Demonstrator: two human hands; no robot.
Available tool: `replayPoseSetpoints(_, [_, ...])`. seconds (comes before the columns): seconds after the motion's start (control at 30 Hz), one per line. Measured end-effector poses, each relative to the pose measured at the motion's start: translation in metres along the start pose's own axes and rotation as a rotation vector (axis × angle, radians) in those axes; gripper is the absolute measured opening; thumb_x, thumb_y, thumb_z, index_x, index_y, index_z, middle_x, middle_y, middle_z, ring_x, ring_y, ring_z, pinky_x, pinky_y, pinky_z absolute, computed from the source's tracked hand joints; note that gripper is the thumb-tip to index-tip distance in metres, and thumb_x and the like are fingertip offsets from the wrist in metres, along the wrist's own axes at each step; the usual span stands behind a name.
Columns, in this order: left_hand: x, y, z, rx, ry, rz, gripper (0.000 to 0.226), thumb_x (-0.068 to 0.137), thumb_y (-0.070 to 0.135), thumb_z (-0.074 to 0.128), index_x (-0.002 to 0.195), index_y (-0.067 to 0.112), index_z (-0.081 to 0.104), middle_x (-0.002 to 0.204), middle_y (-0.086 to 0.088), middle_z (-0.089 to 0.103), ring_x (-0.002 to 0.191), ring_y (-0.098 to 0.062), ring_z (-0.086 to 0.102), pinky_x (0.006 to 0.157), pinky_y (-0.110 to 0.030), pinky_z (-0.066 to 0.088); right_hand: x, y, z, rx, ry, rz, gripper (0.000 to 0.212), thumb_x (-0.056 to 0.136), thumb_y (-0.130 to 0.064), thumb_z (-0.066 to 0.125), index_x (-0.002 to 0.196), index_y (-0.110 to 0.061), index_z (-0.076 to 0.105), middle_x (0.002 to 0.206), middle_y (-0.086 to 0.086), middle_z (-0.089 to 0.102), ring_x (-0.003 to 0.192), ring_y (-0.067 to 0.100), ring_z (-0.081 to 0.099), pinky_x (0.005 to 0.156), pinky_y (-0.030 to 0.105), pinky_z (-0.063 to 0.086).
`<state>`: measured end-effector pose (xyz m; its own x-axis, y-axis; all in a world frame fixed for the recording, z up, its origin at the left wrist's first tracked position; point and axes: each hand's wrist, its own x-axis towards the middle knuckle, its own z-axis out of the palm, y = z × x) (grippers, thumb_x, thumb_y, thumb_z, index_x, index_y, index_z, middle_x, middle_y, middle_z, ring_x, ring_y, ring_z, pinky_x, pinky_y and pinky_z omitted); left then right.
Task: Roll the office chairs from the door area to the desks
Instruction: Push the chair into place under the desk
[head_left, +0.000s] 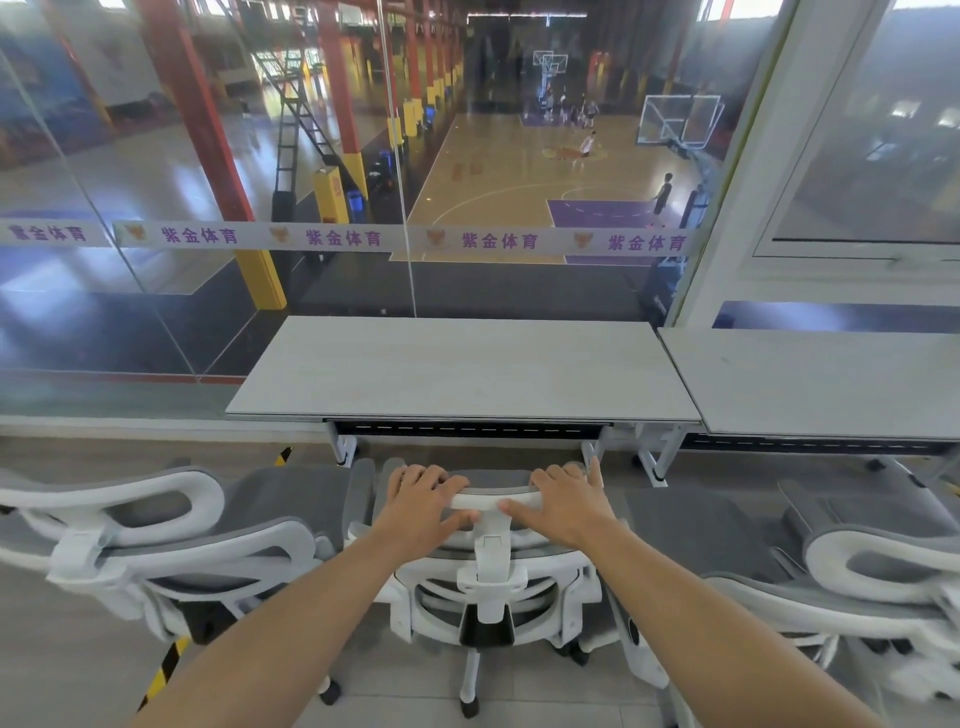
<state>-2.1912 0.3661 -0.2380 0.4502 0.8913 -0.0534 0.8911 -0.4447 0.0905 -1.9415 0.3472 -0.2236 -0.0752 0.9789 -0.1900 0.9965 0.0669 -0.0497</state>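
A white and grey office chair (491, 582) stands directly below me, its back toward me, facing a pale desk (462, 371). My left hand (423, 501) and my right hand (563, 501) both grip the chair's headrest from above, fingers curled over its top edge. The chair's seat is hidden under its backrest. Its base and casters show at the bottom.
A second chair (161, 525) stands close on the left and a third chair (857, 577) close on the right. Another desk (821, 384) adjoins on the right. A glass wall (208, 208) behind the desks overlooks a basketball court. Yellow-black tape (166, 670) marks the floor.
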Motion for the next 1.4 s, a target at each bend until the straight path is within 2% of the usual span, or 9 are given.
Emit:
replayPoseSetpoints(0.07, [-0.001,-0.007,0.002,-0.036,0.020,0.009,0.055,0.100,0.067,0.026,0.144,0.038,0.040,0.137,0.008,0.044,0.135,-0.019,0.032,0.120,-0.043,0.009,0.001,-0.013,-0.003,-0.005,0.014,-0.011,0.100,0.082,-0.090,0.002,0.140,-0.026,0.052,0.138,0.000,0.057,0.138,0.027,0.041,0.119,0.065,-0.008])
replayPoseSetpoints(0.17, [-0.010,-0.027,0.001,-0.072,0.078,-0.009,0.050,0.103,0.060,0.025,0.142,0.035,0.043,0.138,0.007,0.045,0.138,-0.017,0.033,0.124,-0.044,0.007,0.005,-0.048,-0.005,-0.004,0.033,-0.041,0.087,0.091,-0.081,0.008,0.144,-0.025,0.049,0.143,0.002,0.054,0.140,0.027,0.041,0.121,0.063,-0.005])
replayPoseSetpoints(0.3, [-0.029,-0.081,-0.010,-0.027,0.121,-0.027,0.051,0.101,0.056,0.022,0.137,0.031,0.047,0.134,0.005,0.048,0.134,-0.019,0.038,0.121,-0.045,0.016,0.015,-0.113,-0.006,0.032,0.076,-0.083,0.068,0.098,-0.071,0.025,0.142,-0.025,0.049,0.143,0.003,0.053,0.136,0.027,0.043,0.122,0.053,0.015])
replayPoseSetpoints(0.37, [-0.040,-0.122,-0.015,0.050,0.119,-0.056,0.058,0.098,0.054,0.017,0.137,0.027,0.049,0.132,0.002,0.051,0.131,-0.023,0.042,0.119,-0.045,0.020,0.026,-0.147,-0.004,0.000,0.104,-0.091,0.058,0.099,-0.064,0.034,0.138,-0.024,0.050,0.138,0.003,0.056,0.131,0.027,0.047,0.117,0.048,0.027])
replayPoseSetpoints(0.43, [-0.052,-0.169,-0.020,0.124,0.108,-0.108,0.051,0.101,0.050,0.024,0.136,0.023,0.051,0.132,0.000,0.053,0.129,-0.025,0.045,0.116,-0.046,0.023,0.036,-0.179,-0.003,-0.003,0.100,-0.051,0.052,0.100,-0.057,0.039,0.137,-0.022,0.050,0.137,0.004,0.056,0.128,0.028,0.049,0.109,0.045,0.036])
replayPoseSetpoints(0.57, [-0.069,-0.247,-0.029,0.265,0.050,-0.269,0.049,0.103,0.046,0.034,0.143,0.019,0.045,0.139,-0.003,0.053,0.129,-0.026,0.045,0.110,-0.047,0.023,0.051,-0.220,-0.006,0.003,0.037,0.102,0.047,0.102,-0.045,0.044,0.141,-0.018,0.045,0.138,0.006,0.055,0.128,0.029,0.050,0.102,0.045,0.041])
replayPoseSetpoints(0.77, [-0.085,-0.300,-0.033,0.295,-0.040,-0.414,0.046,0.105,0.044,0.037,0.140,0.015,0.042,0.137,-0.006,0.054,0.125,-0.028,0.049,0.104,-0.043,0.037,0.055,-0.218,0.002,-0.096,-0.018,0.266,0.037,0.099,-0.031,0.049,0.135,-0.021,0.048,0.127,0.004,0.063,0.119,0.028,0.057,0.096,0.042,0.041])
replayPoseSetpoints(0.97, [-0.091,-0.319,-0.028,0.284,-0.098,-0.454,0.045,0.098,0.012,0.041,0.143,0.011,0.042,0.141,-0.007,0.051,0.130,-0.028,0.046,0.106,-0.041,0.038,0.051,-0.213,0.003,-0.105,0.003,0.251,0.034,0.103,-0.043,0.046,0.127,-0.021,0.049,0.122,0.005,0.066,0.114,0.030,0.060,0.094,0.042,0.042])
replayPoseSetpoints(1.4, [-0.095,-0.322,-0.028,0.314,-0.119,-0.445,0.049,0.093,0.010,0.049,0.141,0.014,0.042,0.140,-0.003,0.050,0.130,-0.024,0.044,0.104,-0.038,0.036,0.050,-0.215,0.006,-0.141,0.030,0.233,0.029,0.103,-0.034,0.044,0.128,-0.021,0.050,0.119,0.004,0.066,0.110,0.029,0.062,0.088,0.040,0.041])
